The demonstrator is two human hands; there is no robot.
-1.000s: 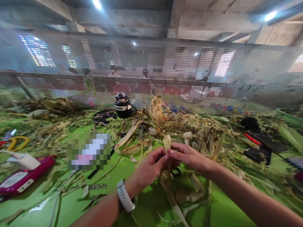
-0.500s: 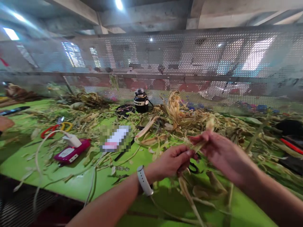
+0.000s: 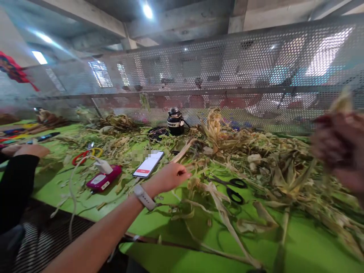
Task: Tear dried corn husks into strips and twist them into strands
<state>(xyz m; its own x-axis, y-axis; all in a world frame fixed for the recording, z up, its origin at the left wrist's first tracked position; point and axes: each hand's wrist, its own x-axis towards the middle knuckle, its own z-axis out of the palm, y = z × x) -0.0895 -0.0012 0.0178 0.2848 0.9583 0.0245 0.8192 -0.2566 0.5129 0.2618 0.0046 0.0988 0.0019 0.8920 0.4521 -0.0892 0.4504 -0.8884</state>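
Observation:
My left hand [image 3: 167, 178], with a white watch band [image 3: 144, 197] on its wrist, is over the green table beside the lit phone [image 3: 148, 163]. Its fingers are curled, and whatever is between them is hidden. Raised at the right edge, my right hand [image 3: 338, 148] is blurred and closed around a pale dry husk [image 3: 342, 101] that sticks up from its top. Black-handled scissors [image 3: 227, 183] lie right of my left hand, among dry husk strips [image 3: 224, 212].
A black jar [image 3: 175, 123] stands by the perforated metal screen [image 3: 182, 72]. Orange-yellow scissors [image 3: 87, 152] and a magenta power bank [image 3: 104, 180] with a white cable lie left. Another person's hands [image 3: 31, 149] are at the far left. Husk heaps [image 3: 256, 167] cover the right.
My hands have moved apart. The right went up and right with the pale husk; the left moved left toward the phone. The black-handled scissors are now uncovered, and the view has shifted left.

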